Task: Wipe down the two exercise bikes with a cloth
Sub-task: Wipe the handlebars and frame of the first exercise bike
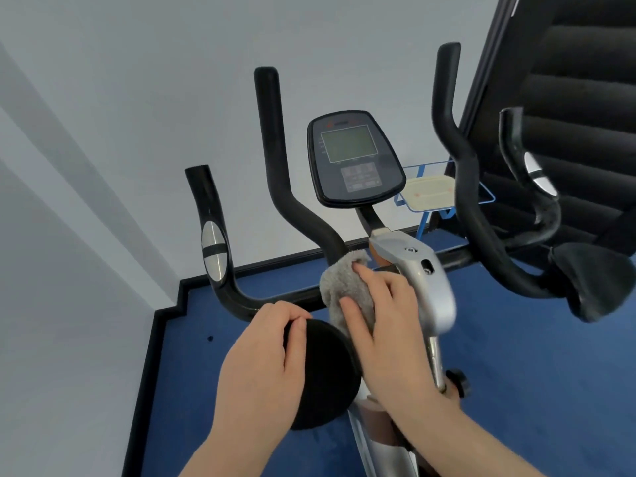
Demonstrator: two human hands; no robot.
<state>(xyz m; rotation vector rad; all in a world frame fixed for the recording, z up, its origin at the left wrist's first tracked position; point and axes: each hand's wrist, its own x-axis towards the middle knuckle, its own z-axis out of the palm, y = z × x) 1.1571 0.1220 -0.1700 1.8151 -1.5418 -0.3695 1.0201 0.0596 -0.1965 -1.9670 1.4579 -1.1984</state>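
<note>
An exercise bike fills the view, with black handlebars [275,149], a console with a grey screen [354,160] and a silver stem bracket [423,284]. A grey fluffy cloth [344,287] lies over the handlebar base just left of the bracket. My right hand [389,315] presses the cloth against the bar with straight fingers spread on it. My left hand [261,366] grips the rim of a round black elbow pad [327,373] at the lower centre. The right elbow pad [592,284] and right handlebars [457,166] stand untouched.
A white wall rises behind the bike. Blue floor [533,390] with a black skirting edge lies below. A blue wire rack holding a pale tray [430,191] stands behind the console. A large black ribbed structure [568,115] occupies the upper right corner.
</note>
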